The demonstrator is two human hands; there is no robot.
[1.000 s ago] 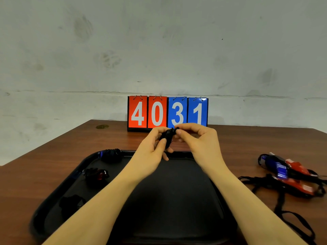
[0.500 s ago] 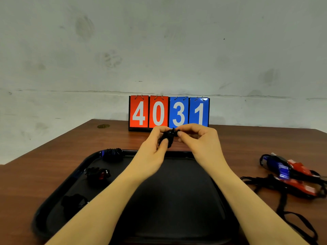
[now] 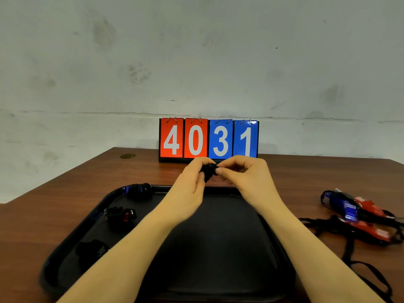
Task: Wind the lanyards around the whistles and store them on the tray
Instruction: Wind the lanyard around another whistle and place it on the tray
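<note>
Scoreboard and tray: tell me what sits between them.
In the head view, both hands hold a black wound whistle above the stretch between the scoreboard and the tray; beneath them shows only bare brown table.

Tray (image 3: 220, 254) black. Behind it, scoreboard (image 3: 208, 139): two red cards, two blue, white digits. Right of tray, whistles (image 3: 358, 213) red, blue.

Brown table (image 3: 65, 206): black tray (image 3: 218, 248), scoreboard (image 3: 208, 139), loose whistles (image 3: 358, 213).
</note>
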